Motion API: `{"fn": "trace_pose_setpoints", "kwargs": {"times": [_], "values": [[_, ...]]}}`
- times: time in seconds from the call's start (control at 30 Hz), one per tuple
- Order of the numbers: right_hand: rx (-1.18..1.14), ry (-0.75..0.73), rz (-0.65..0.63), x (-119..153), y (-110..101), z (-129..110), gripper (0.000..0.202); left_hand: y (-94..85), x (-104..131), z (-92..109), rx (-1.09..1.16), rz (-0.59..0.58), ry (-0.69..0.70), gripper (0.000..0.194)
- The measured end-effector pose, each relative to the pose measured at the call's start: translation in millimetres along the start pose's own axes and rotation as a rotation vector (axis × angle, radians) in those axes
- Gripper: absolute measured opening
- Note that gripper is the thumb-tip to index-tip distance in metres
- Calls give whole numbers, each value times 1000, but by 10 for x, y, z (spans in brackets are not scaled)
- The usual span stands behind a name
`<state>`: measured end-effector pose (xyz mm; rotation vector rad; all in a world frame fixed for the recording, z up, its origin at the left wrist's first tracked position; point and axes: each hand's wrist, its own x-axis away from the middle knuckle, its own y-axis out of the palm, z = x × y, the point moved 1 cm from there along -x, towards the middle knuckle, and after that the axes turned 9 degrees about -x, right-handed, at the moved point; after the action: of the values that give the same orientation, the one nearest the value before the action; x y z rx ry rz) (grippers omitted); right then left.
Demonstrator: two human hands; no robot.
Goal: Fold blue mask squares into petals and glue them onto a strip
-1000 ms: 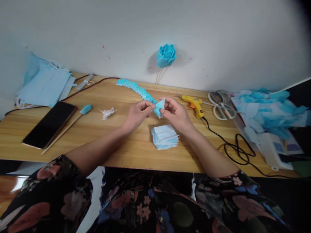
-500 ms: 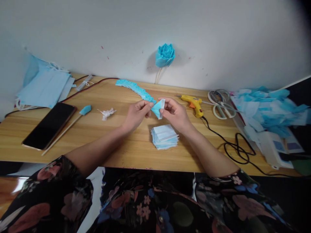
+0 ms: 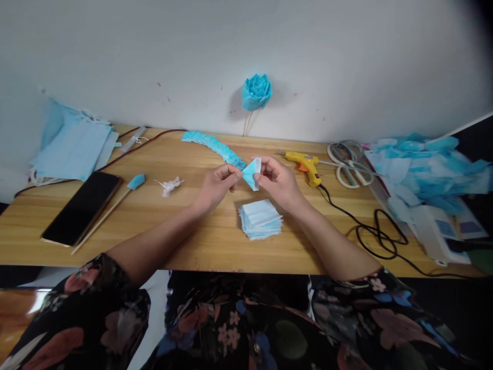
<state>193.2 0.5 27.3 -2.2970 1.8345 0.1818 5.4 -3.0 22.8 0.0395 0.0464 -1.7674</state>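
Observation:
Between my two hands is a small piece of blue and white mask fabric [image 3: 251,174], folded to a point on its left side. My left hand [image 3: 220,186] pinches that pointed end between thumb and fingertips. At the white edge on the other side, my right hand [image 3: 278,181] grips the piece with thumb and fingers. Just below lies a stack of pale fabric squares [image 3: 261,220]. Behind my left hand a curved row of folded blue pieces [image 3: 211,144] overlaps along the table, its near end partly hidden.
A blue fabric flower [image 3: 257,92] on a stick leans at the wall. Left are face masks [image 3: 73,146], a phone [image 3: 80,208], a blue-tipped stick [image 3: 106,216] and a white scrap [image 3: 169,186]. Right are a yellow glue gun [image 3: 304,163] with cord, scissors [image 3: 352,174] and blue scraps [image 3: 427,164].
The view has shifted slightly. Both hands stay close together on the folded piece, and my left fingertips now sit at its pointed left tip.

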Motion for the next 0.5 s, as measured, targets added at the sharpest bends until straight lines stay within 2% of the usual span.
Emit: {"fn": "trace_pose_setpoints", "kwargs": {"times": [0.3, 0.5], "values": [[-28, -3, 31, 2, 14, -15, 38, -3, 3, 9, -33, -41, 7, 41], [-52, 22, 19, 19, 44, -6, 40, 6, -12, -32, -53, -98, -50, 37]]}}
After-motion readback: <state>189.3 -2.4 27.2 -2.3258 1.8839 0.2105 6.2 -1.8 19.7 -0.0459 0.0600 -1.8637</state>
